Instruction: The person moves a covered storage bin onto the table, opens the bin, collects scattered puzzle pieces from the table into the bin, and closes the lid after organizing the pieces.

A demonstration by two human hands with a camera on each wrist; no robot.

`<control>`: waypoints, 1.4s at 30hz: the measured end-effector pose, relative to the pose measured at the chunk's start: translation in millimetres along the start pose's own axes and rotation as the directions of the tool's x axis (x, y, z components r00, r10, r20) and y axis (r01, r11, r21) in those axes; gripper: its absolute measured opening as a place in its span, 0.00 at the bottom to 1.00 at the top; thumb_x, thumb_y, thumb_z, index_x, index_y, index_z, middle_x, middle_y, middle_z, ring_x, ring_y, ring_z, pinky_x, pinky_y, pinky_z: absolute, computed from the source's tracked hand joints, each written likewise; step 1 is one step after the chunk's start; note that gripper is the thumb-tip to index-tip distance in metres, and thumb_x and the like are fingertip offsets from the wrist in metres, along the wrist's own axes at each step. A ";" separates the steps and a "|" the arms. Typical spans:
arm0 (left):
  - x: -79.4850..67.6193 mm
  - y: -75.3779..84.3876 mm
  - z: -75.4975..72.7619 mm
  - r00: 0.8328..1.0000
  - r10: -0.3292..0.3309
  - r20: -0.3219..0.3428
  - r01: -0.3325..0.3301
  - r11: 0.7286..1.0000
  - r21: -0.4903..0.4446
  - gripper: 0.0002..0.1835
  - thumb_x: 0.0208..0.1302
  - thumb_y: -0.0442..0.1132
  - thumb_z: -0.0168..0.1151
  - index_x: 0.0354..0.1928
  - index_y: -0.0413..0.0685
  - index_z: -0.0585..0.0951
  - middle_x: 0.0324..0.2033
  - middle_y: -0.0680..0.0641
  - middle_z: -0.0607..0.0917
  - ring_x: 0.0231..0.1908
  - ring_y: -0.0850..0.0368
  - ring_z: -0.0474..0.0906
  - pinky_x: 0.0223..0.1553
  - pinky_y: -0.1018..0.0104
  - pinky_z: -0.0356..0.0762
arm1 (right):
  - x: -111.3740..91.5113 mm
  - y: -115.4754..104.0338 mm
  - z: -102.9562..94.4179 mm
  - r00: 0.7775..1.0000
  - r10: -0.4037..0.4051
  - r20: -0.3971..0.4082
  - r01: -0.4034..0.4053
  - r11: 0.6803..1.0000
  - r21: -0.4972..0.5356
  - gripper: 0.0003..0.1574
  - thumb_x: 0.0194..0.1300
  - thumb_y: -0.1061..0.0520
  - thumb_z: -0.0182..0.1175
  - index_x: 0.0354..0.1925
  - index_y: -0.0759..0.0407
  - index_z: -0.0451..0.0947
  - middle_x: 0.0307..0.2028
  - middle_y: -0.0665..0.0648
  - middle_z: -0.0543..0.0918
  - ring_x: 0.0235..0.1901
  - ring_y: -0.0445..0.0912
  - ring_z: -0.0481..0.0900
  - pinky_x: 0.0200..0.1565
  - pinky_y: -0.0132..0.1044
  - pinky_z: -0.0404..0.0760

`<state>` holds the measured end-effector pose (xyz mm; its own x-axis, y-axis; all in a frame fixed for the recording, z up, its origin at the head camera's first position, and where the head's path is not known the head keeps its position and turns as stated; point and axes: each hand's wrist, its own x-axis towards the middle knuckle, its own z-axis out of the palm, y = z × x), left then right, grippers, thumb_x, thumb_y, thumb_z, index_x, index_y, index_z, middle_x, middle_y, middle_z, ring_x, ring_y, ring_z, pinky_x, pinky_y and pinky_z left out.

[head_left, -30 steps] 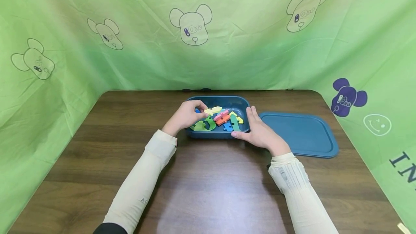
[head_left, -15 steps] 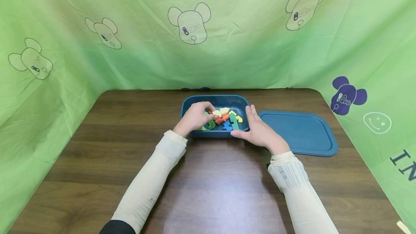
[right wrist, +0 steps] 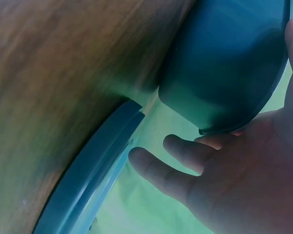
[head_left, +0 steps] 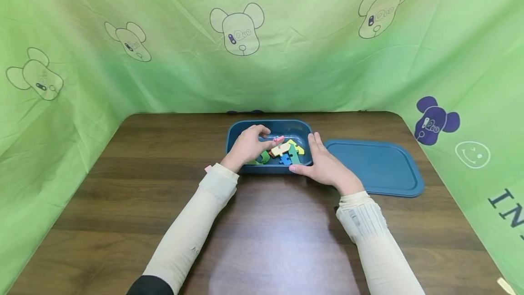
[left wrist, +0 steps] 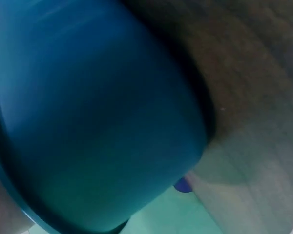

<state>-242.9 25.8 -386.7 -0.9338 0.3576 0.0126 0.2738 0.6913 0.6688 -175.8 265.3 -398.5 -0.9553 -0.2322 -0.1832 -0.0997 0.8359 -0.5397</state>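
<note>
In the head view a dark blue plastic box (head_left: 300, 127) holds several coloured puzzle pieces. My left hand (head_left: 247, 144) reaches in over its left part, thumb and index finger apart. The thumb tip is at or very near a pink piece (head_left: 279, 140); contact is unclear. Close by lie a pale yellow piece (head_left: 280, 150), a teal-green piece (head_left: 293, 154), a blue piece (head_left: 285, 160) and a green piece (head_left: 265, 157). My right hand (head_left: 327, 167) rests against the box's near right corner, fingers extended along the end and thumb at the front rim.
Right of the box a blue lid (head_left: 376, 167) lies on the brown wooden table (head_left: 262, 231). A green printed cloth (head_left: 286, 76) hangs behind and at both sides. The left wrist view shows mostly the box's outer wall (left wrist: 102, 112).
My left hand has moved rightward inside the box, over the pieces. The pale yellow piece has shifted right and nearer; the pink piece shows behind it. My right hand has stayed at the corner.
</note>
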 end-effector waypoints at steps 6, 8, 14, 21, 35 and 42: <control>-4.6 -7.9 -10.0 0.997 0.004 -0.083 -0.011 0.996 -0.084 0.14 0.72 0.39 0.62 0.55 0.41 0.82 0.44 0.48 0.83 0.42 0.54 0.78 0.46 0.58 0.76 | -0.2 -1.2 -1.1 1.000 0.003 0.004 -0.003 1.000 0.000 0.76 0.63 0.24 0.59 0.79 0.61 0.24 0.78 0.64 0.26 0.76 0.64 0.38 0.70 0.62 0.50; -7.4 -10.4 -16.4 0.995 0.020 -0.094 -0.030 0.994 -0.105 0.13 0.72 0.38 0.61 0.54 0.40 0.82 0.43 0.48 0.83 0.41 0.53 0.78 0.46 0.58 0.76 | -0.2 -0.8 -1.0 1.000 0.005 0.007 -0.005 1.000 -0.001 0.77 0.62 0.23 0.59 0.79 0.61 0.24 0.78 0.64 0.26 0.76 0.64 0.38 0.70 0.63 0.50; -19.9 -23.9 -42.2 0.989 0.047 -0.138 -0.064 0.990 -0.125 0.11 0.71 0.38 0.61 0.51 0.42 0.84 0.45 0.47 0.85 0.42 0.51 0.77 0.47 0.55 0.75 | -0.6 0.2 -0.8 1.000 0.007 0.007 -0.007 1.000 0.000 0.77 0.62 0.23 0.59 0.79 0.60 0.23 0.78 0.63 0.25 0.76 0.64 0.38 0.70 0.62 0.50; -42.9 -55.5 -70.4 0.990 0.051 -0.131 -0.065 0.993 -0.103 0.08 0.70 0.37 0.62 0.46 0.43 0.85 0.42 0.47 0.85 0.38 0.50 0.77 0.40 0.56 0.75 | 0.1 0.1 -1.0 1.000 0.005 0.011 -0.005 1.000 0.004 0.77 0.62 0.22 0.58 0.78 0.59 0.22 0.78 0.63 0.24 0.76 0.65 0.37 0.70 0.64 0.49; -83.3 -123.8 -83.6 0.977 0.081 0.198 -0.101 0.990 0.095 0.14 0.61 0.26 0.65 0.49 0.41 0.86 0.42 0.46 0.84 0.47 0.47 0.78 0.53 0.52 0.72 | 1.2 0.0 0.3 1.000 0.001 0.018 -0.001 1.000 -0.001 0.79 0.60 0.19 0.56 0.78 0.59 0.22 0.78 0.64 0.24 0.76 0.64 0.35 0.70 0.64 0.48; -93.2 -123.9 -78.9 0.973 0.070 0.219 -0.111 0.978 0.179 0.13 0.57 0.29 0.72 0.44 0.47 0.86 0.39 0.49 0.79 0.41 0.51 0.76 0.47 0.56 0.73 | 0.8 0.0 -0.3 1.000 -0.001 0.014 0.001 1.000 -0.006 0.78 0.61 0.20 0.56 0.78 0.60 0.22 0.78 0.64 0.24 0.76 0.64 0.35 0.70 0.63 0.48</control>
<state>-208.0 -142.8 -412.1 -0.8390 0.5342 -0.1039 0.4123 0.7486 0.5192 -176.6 265.3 -398.4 -0.9512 -0.2397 -0.1942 -0.1023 0.8389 -0.5346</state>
